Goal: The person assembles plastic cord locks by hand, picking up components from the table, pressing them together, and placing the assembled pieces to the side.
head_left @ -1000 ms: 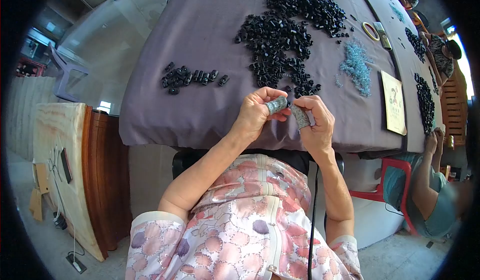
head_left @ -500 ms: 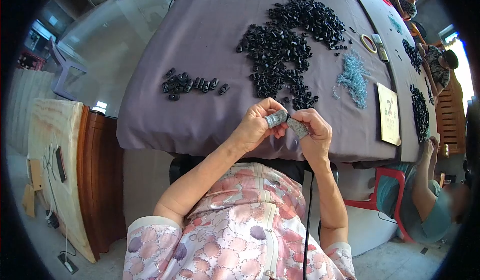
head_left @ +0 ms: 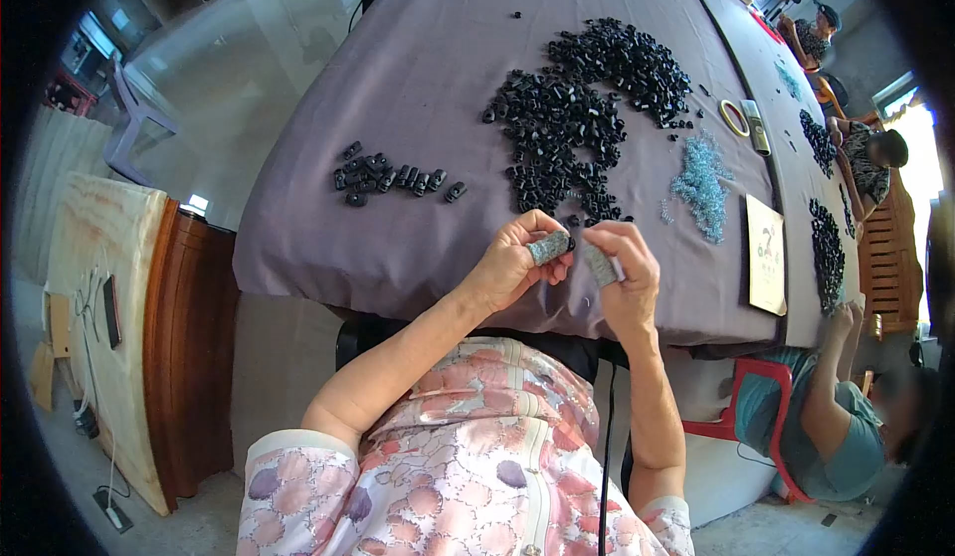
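My left hand (head_left: 517, 258), its thumb wrapped in grey tape, pinches a small black piece (head_left: 570, 244) over the table's near edge. Just to its right is my right hand (head_left: 625, 273), with grey wrap on a finger; its fingers are curled and somewhat blurred, and what lies between them cannot be made out. Beyond both hands spreads a large pile of black pieces (head_left: 562, 128). A small group of black parts (head_left: 383, 175) lies to the left. Clear bluish pieces (head_left: 702, 186) form a heap on the right.
The purple-grey cloth (head_left: 398, 89) covers the table. On its right are a yellow booklet (head_left: 765, 256), a tape roll (head_left: 733, 118) and a small bottle-like item (head_left: 756, 128). A co-worker in teal (head_left: 836, 427) sits near a red chair (head_left: 741, 407). More people sit farther back.
My right hand has come slightly away from my left, leaving a gap. The black piece stays at my left fingertips. The view has shifted, so the table sits lower.
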The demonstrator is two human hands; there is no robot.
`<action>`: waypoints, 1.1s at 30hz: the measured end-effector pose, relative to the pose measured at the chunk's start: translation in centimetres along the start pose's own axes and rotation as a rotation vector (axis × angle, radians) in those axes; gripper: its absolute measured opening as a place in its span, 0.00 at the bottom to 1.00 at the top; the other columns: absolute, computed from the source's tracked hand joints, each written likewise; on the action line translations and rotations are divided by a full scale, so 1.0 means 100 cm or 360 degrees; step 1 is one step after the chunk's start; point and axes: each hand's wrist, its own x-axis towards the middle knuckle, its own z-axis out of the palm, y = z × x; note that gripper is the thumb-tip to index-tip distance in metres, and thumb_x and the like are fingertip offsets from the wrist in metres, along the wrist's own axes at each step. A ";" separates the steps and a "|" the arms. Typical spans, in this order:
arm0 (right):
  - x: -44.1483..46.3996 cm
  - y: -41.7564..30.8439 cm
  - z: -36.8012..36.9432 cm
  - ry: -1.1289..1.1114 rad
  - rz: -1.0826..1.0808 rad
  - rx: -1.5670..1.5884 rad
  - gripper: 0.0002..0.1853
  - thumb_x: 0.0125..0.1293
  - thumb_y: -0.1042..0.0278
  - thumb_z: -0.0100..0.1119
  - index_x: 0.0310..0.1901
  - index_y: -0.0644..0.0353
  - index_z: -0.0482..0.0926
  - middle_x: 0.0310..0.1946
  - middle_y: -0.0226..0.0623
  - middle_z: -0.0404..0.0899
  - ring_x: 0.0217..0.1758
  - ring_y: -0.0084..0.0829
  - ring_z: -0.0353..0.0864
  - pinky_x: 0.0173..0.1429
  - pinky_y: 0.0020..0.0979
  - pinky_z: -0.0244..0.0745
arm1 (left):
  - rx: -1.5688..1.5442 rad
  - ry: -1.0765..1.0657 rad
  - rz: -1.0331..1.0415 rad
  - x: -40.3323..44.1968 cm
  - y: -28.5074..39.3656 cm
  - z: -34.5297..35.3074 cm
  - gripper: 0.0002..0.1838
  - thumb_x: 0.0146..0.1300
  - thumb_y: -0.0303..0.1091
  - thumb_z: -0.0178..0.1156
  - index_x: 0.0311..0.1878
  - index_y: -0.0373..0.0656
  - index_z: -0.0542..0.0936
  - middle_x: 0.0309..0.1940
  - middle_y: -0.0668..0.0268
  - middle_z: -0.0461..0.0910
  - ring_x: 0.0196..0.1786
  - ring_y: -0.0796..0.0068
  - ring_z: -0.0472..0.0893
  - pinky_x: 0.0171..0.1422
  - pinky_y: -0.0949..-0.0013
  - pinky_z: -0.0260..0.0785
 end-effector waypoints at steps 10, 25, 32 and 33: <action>0.086 0.031 0.034 -0.0380 -0.0088 -0.0316 0.10 0.48 0.82 0.53 0.34 0.62 0.78 0.33 0.42 0.75 0.38 0.42 0.76 0.41 0.37 0.71 | -0.0083 -0.0053 -0.0037 0.000 -0.002 -0.005 0.03 0.62 0.25 0.53 0.39 0.41 0.73 0.28 0.61 0.77 0.29 0.73 0.77 0.32 0.72 0.69; 0.129 0.045 0.072 -0.0828 -0.0589 -0.1080 0.11 0.46 0.81 0.53 0.32 0.60 0.80 0.31 0.36 0.73 0.40 0.36 0.73 0.44 0.36 0.69 | -0.0151 -0.0088 -0.0082 0.003 -0.005 -0.007 0.05 0.61 0.21 0.51 0.39 0.39 0.73 0.28 0.60 0.77 0.29 0.72 0.76 0.33 0.72 0.70; 0.128 0.037 0.064 -0.0671 -0.0587 -0.0873 0.08 0.47 0.82 0.52 0.32 0.65 0.72 0.32 0.43 0.73 0.41 0.43 0.73 0.46 0.39 0.69 | -0.0137 -0.0109 -0.0084 0.004 -0.005 -0.009 0.06 0.60 0.20 0.52 0.41 0.39 0.73 0.30 0.59 0.78 0.30 0.72 0.77 0.34 0.72 0.71; 0.126 0.036 0.059 -0.0608 -0.0595 -0.0774 0.08 0.48 0.82 0.52 0.32 0.66 0.71 0.32 0.45 0.73 0.41 0.45 0.73 0.46 0.39 0.69 | -0.0113 -0.0106 -0.0078 0.003 -0.005 -0.009 0.07 0.60 0.20 0.52 0.41 0.39 0.73 0.30 0.59 0.78 0.30 0.72 0.77 0.34 0.72 0.71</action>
